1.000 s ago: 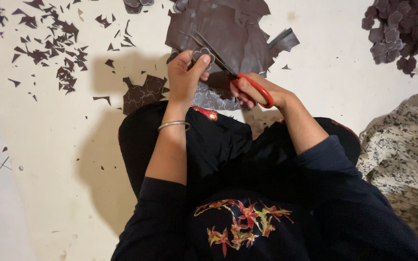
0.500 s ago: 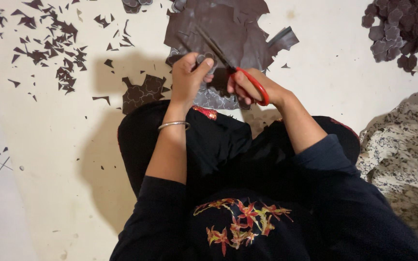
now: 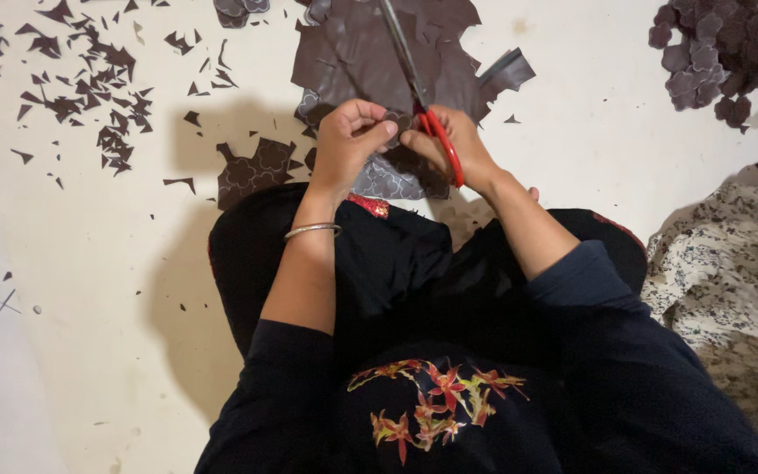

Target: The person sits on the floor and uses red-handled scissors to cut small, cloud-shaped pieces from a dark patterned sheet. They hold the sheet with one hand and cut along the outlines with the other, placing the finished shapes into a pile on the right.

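Left hand (image 3: 348, 140) pinches small dark cut-out piece (image 3: 399, 121), lifted above floor. Right hand (image 3: 454, 145) closed on red-handled scissors (image 3: 423, 96); blades since swung upright, apparently shut. Cut likely finishing.

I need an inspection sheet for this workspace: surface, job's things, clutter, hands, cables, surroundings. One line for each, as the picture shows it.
Surface: pale floor, stained, with shadows of the person.
Job's things: red-handled scissors, blades pointing away from the person; small dark brown piece at the fingertips; big dark brown sheet with cut edges beneath.
Clutter: many dark offcuts at upper left; pile of cut scalloped shapes at upper right; patterned piece beside the knee.
Hands: left hand pinches the small piece, silver bangle on the wrist; right hand has its grip in the scissor handles.
Cables: nothing seen.
Surroundings: speckled cloth at right.
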